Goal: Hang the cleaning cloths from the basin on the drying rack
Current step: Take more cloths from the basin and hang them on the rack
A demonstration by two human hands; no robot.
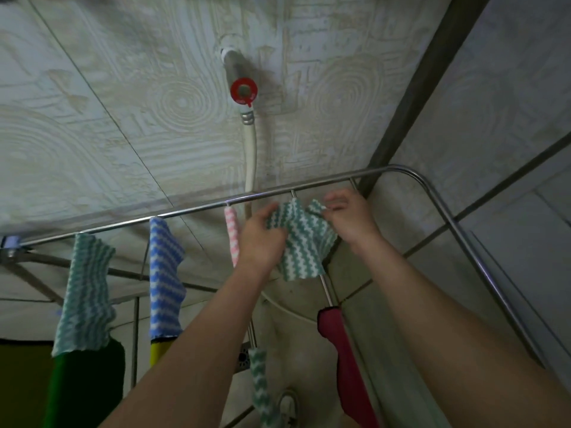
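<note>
A green-and-white zigzag cloth point(301, 242) is draped over a rod of the steel drying rack point(340, 176), near its far rail. My left hand point(261, 239) grips the cloth's left side and my right hand point(350, 216) pinches its upper right corner. On other rods hang a pale green striped cloth point(85, 291), a blue zigzag cloth point(165, 273), a pink zigzag cloth point(232, 233), another green zigzag cloth point(262, 387) and a dark red cloth point(346, 359). The basin is not in view.
A wall tap with a red handle point(244, 91) and a white hose point(250, 162) sit on the tiled wall behind the rack. A dark green cloth point(83, 387) and a yellow one point(159, 350) hang low at the left. The rack's right rail point(482, 261) runs along the side wall.
</note>
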